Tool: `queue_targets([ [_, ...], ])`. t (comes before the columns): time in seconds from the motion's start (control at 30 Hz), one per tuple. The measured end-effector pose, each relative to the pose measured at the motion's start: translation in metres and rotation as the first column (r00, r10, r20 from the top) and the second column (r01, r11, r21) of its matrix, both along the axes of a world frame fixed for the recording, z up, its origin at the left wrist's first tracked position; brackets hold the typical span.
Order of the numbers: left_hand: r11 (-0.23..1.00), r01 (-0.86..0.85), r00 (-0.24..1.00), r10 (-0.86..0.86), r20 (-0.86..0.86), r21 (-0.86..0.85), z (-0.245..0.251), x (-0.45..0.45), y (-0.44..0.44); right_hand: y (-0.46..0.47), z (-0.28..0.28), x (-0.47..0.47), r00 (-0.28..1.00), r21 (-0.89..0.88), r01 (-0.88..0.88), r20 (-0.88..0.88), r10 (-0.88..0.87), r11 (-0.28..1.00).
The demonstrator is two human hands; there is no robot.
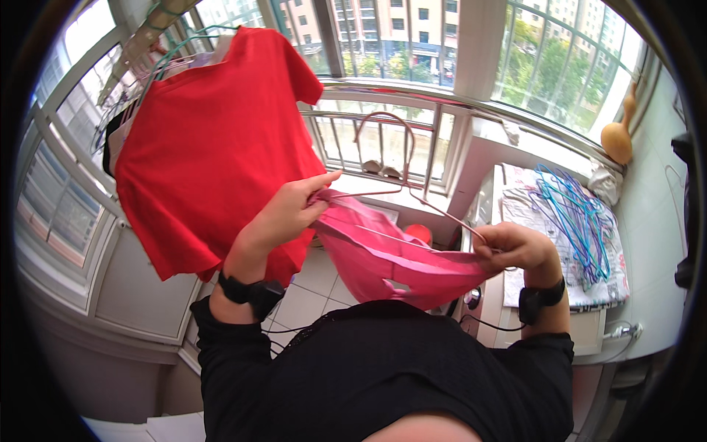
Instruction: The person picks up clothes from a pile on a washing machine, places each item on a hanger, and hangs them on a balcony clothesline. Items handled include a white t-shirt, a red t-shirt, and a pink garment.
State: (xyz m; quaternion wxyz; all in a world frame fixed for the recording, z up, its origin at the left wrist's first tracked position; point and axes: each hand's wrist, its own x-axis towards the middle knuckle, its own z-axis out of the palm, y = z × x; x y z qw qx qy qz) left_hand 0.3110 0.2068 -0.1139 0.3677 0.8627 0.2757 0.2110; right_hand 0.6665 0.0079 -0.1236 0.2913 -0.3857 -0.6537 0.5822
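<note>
A small pink garment [359, 251] is stretched between my two hands, with a pinkish wire hanger [409, 182] at its upper edge, hook upward. My left hand [290, 207] pinches the garment's left end near the hanger's left arm, index finger extended. My right hand [513, 246] grips the garment's other end together with the right end of the hanger. Just left of the pink garment, a red short-sleeved T-shirt [221, 143] hangs on a green hanger [174, 52], close to my left forearm.
Blue and purple hangers [577, 226] lie piled on a patterned cloth [516, 221] over a cabinet at right. A metal railing [436, 149] runs before the windows. More clothes hang behind the red shirt. A gourd [617, 142] hangs at upper right.
</note>
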Motion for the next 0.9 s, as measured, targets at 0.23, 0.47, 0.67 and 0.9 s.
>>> queue_targets([
  [0.23,0.968,-0.028,0.999,0.018,0.042,0.25,0.001,0.0,-0.012,0.003,-0.012,-0.008,0.744,0.641,0.313,0.294,-0.601,0.701],
  [0.47,0.915,-0.239,0.971,0.213,0.112,0.325,0.002,0.001,-0.015,0.01,-0.03,-0.019,0.615,0.885,0.298,0.109,-0.781,0.357],
  [0.67,0.917,-0.274,0.96,0.24,0.145,0.291,-0.001,-0.004,-0.01,0.01,-0.032,-0.017,0.667,0.937,0.155,0.136,-0.733,0.314],
  [0.9,0.915,-0.319,0.943,0.281,0.175,0.247,-0.003,-0.009,-0.008,0.014,-0.039,-0.016,0.564,0.984,0.097,0.069,-0.823,0.149],
])
